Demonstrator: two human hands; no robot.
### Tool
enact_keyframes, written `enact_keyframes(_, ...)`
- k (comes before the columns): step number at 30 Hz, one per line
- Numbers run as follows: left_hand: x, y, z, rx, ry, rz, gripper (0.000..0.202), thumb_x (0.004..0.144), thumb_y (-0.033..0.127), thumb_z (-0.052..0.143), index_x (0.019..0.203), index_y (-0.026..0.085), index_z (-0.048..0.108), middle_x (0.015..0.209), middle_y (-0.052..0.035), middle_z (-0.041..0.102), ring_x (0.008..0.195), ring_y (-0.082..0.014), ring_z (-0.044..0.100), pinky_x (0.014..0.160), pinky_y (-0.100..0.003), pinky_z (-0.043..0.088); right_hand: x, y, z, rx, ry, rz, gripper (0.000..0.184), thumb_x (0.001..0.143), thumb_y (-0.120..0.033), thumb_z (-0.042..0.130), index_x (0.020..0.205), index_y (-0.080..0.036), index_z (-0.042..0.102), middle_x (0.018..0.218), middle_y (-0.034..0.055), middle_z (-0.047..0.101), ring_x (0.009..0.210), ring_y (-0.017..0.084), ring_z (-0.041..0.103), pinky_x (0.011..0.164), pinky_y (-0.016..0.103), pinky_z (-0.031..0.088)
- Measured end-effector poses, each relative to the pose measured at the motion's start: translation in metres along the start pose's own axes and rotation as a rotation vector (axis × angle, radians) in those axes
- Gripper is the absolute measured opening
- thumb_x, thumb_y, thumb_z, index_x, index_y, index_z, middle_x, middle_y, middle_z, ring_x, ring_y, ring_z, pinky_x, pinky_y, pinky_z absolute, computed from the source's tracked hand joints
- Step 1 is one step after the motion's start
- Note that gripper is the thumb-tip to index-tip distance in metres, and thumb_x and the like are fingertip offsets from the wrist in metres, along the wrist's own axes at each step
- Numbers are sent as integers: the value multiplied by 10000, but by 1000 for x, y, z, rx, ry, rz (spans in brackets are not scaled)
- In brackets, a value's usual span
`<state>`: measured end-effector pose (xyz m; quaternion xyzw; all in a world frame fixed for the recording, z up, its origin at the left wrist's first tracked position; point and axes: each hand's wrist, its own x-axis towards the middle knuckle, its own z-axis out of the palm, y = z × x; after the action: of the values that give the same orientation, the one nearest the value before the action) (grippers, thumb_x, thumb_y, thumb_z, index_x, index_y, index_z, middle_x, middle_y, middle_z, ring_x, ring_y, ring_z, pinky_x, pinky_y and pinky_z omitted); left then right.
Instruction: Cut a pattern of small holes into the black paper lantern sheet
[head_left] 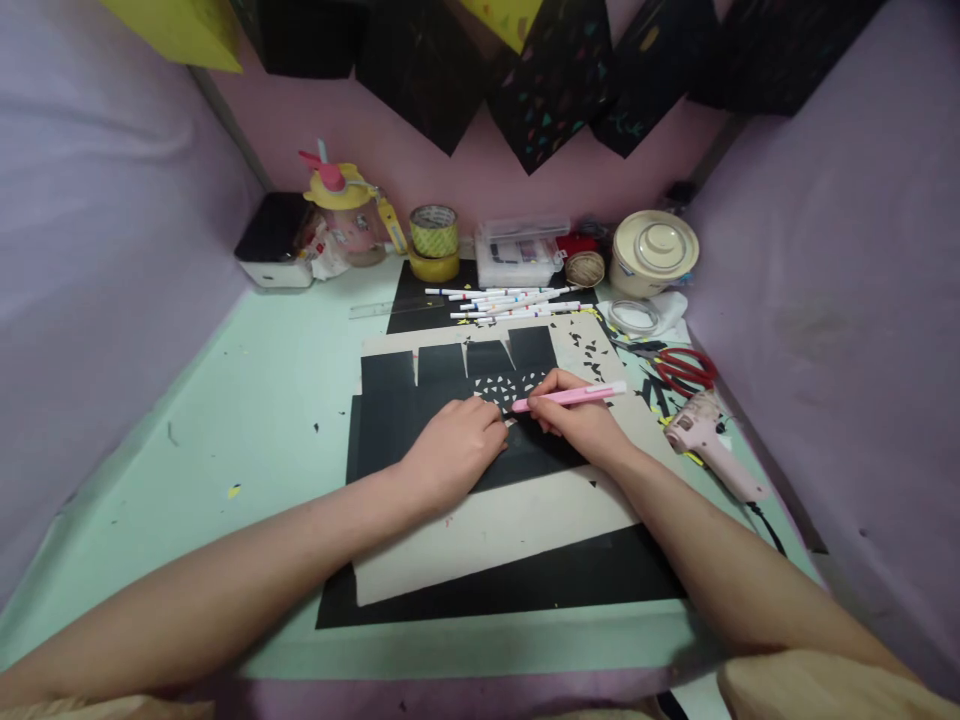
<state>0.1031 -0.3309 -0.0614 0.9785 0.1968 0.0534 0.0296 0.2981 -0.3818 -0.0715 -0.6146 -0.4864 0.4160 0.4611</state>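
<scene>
My right hand (576, 415) is closed around a pink pen-like tool (574, 396), its tip touching a black paper sheet (390, 420). That sheet has cut tabs along its top and a patch of small white triangular marks (508, 384). My left hand (454, 445) rests palm down on the black sheet just left of the tool's tip, fingers curled together, pressing the paper. Under the black sheet lies a beige board (517, 520) on a larger black sheet (525, 585).
Several white markers (510, 300) lie behind the work. A pink glue gun (709, 440) and red scissors (686, 365) are at the right. Tape rolls (433, 242), a clear box (521, 250), twine (584, 268), a lidded tub (654, 250) and a bottle (346, 215) line the back wall.
</scene>
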Motion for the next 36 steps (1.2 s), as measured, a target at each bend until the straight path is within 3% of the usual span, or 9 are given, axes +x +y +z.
enact_keyframes(7,-1,-5,8,52,49,144,285,997,172,316,937,135,592,956,-87,594,866,-211,504,724,-339,391,1,2,0,-45,3,-20,113,787,-288,631,730,-205,580,578,-44,580,521,104,513,492,225,362)
enact_keyframes(14,2,-16,9,-281,20,73,214,990,194,350,873,183,528,915,-37,558,850,-185,475,740,-325,399,1,0,0,-10,-9,-8,108,781,-289,622,734,-201,580,569,-36,582,490,101,503,454,216,367)
enact_keyframes(19,2,-19,6,-593,241,-146,165,973,186,382,854,198,496,882,-22,558,847,-163,506,780,-309,432,1,-1,-1,25,-16,23,123,787,-304,634,743,-204,577,588,-34,596,486,94,503,436,205,373)
enact_keyframes(23,0,-21,4,-588,386,-407,164,971,270,426,831,207,484,809,0,551,758,-152,526,711,-298,434,0,-1,-1,26,-16,18,139,788,-309,640,731,-203,572,588,-36,593,485,91,506,435,203,378)
enact_keyframes(26,0,-22,5,-566,402,-454,225,965,315,441,768,209,462,742,11,527,712,-153,516,684,-302,431,0,-2,-1,18,-18,11,140,789,-309,634,728,-198,575,574,-34,583,483,91,502,431,201,376)
enact_keyframes(28,1,-23,6,-554,417,-443,190,952,298,460,784,209,474,788,-1,538,752,-161,524,704,-310,442,0,-2,-1,22,-23,8,138,787,-308,632,732,-196,576,586,-29,588,485,90,504,429,200,379)
enact_keyframes(30,1,-22,7,-534,462,-386,61,933,223,467,918,204,523,952,-39,562,892,-179,543,778,-330,460,0,-2,-1,29,-30,9,138,785,-309,635,738,-196,573,600,-26,598,489,90,507,428,198,381)
enact_keyframes(33,0,-21,6,-469,469,-195,251,899,109,455,1103,215,555,1142,-74,545,1085,-206,503,919,-392,433,0,-2,-1,31,-37,11,137,785,-312,639,746,-198,573,604,-25,603,493,91,511,427,197,382)
enact_keyframes(36,-3,-19,4,-372,341,-19,238,852,82,489,942,232,651,1089,-56,592,1068,-239,475,922,-450,400,1,-2,-1,25,-41,12,139,783,-319,642,750,-200,579,597,-27,601,494,95,515,426,200,380)
